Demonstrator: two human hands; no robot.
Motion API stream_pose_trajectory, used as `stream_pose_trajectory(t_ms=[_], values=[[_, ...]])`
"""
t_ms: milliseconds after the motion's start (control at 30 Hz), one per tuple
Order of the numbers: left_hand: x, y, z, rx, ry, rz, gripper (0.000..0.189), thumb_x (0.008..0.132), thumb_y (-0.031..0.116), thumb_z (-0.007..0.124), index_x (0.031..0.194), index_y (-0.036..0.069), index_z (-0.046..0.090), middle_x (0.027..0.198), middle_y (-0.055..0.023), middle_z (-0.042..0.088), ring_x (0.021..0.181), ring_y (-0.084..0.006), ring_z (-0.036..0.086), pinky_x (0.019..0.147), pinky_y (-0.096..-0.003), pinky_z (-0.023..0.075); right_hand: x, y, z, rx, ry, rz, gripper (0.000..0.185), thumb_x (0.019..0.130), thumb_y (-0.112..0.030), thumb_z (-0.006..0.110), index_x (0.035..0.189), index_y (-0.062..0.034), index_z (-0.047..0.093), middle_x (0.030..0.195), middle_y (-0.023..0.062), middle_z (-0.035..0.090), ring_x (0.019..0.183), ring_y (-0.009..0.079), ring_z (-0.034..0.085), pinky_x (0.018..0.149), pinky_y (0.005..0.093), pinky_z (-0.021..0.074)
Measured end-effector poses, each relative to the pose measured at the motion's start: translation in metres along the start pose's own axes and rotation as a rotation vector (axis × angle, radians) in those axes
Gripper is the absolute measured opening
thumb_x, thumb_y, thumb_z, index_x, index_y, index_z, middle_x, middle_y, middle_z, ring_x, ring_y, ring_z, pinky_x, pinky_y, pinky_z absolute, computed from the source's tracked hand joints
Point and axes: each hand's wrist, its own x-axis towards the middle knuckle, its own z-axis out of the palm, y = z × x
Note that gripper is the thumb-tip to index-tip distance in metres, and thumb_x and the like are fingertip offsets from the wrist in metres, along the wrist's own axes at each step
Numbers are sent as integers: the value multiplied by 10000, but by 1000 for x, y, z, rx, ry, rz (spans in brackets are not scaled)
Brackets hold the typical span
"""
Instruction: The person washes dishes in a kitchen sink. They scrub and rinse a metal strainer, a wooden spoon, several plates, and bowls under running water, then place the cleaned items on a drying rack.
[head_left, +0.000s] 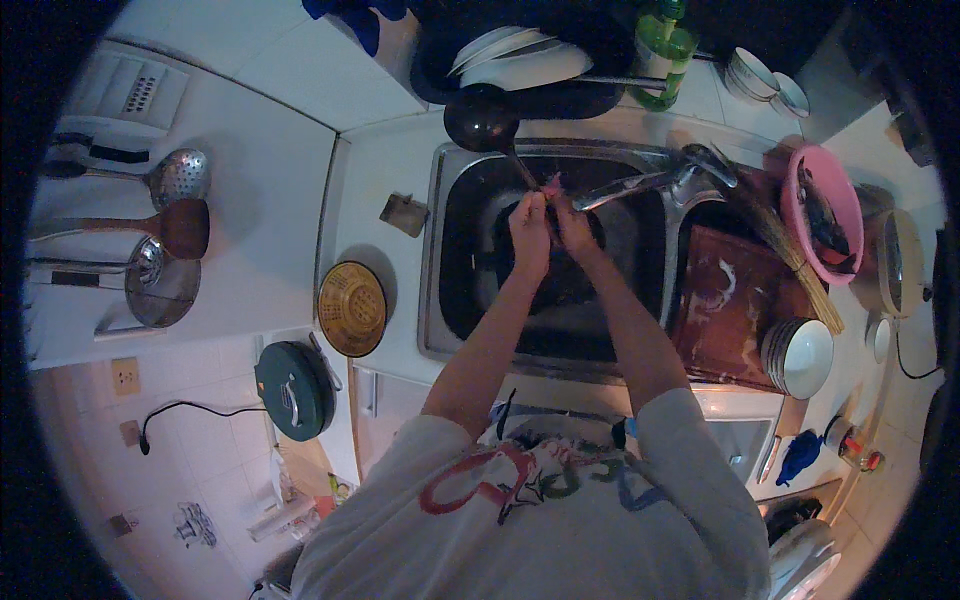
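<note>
Both my hands meet over the left basin of a stainless-steel sink (430, 300). My left hand (531, 232) is closed around the handle of a dark ladle (481, 120), whose round bowl points away towards the sink's far left corner. Close beside it, my right hand (577, 231) also grips the handle. A small pink thing, perhaps a cloth (553, 182), pokes out between my fingers; most of it is hidden. The faucet's spout (626, 189) reaches to just above my right hand. Something dark and round, partly covered by my hands, lies in the basin.
Right of the basin lie a red-brown board (724, 292), stacked bowls (808, 358), a straw whisk brush (787, 251) and a pink basin (829, 169). Behind stand plates (525, 60) and a green bottle (664, 56). A yellow bowl (352, 308) sits left; utensils (180, 180) hang beyond.
</note>
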Motion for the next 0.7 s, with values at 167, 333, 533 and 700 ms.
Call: stream_pose_trajectory(t_ms=[167,333,533,700], values=[[4,17,-15,320,-238,390,338,917,337,455,1034,55,599,1050,-34,609,1100,-170,455,877,-357,384,5,30,-1,195,31,271,416,904,-421,434,1022,-55,590,981,81,607,945,213,545,876,339,408],[-9,50,-48,1495,-519,1191,362,911,370,441,1075,82,588,1071,-15,599,1032,-105,446,782,-325,405,23,72,-15,-191,51,-79,303,907,-330,485,933,-33,542,812,39,548,711,139,477,661,282,387],[-52,26,-40,-363,-541,-793,265,935,282,427,1099,129,569,854,1,580,581,-44,481,437,-152,354,41,63,-3,571,-54,80,245,881,-266,539,961,-35,551,840,63,574,725,130,516,682,243,407],[-49,-36,-12,-652,-505,-685,231,915,279,471,1078,126,529,841,-5,558,626,-115,488,515,-243,410,21,15,-17,457,-537,472,465,906,-354,467,1276,-77,414,1084,130,580,981,200,557,796,283,440]])
